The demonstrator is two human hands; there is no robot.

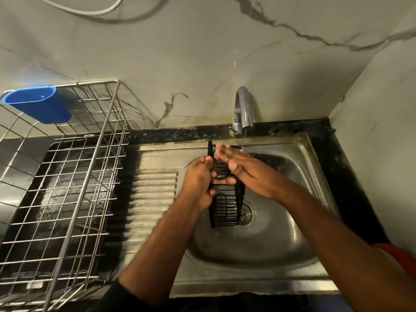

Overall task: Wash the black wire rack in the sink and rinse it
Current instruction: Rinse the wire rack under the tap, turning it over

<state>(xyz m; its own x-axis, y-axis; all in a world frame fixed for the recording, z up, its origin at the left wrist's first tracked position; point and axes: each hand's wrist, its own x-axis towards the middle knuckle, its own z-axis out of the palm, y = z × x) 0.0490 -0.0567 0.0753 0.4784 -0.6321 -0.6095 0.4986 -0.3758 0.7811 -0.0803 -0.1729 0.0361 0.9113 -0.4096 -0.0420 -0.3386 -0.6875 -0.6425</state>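
The black wire rack (225, 210) hangs lengthwise over the steel sink (292, 181), its lower end above the drain (246, 213). My left hand (200, 179) grips the rack's left side about halfway up, fingers curled through the wires. My right hand (243, 170) lies flat on the rack's upper part with straight fingers, wet. A thin stream of water falls from the chrome tap (244, 111) just right of my right hand's fingertips.
A ribbed drainboard (153, 199) lies left of the basin. Further left stands a steel wire dish basket (67, 176) with a blue plastic cup holder (42, 104) hooked on its back. Marble walls close in behind and on the right. Something red (403, 255) shows at the right edge.
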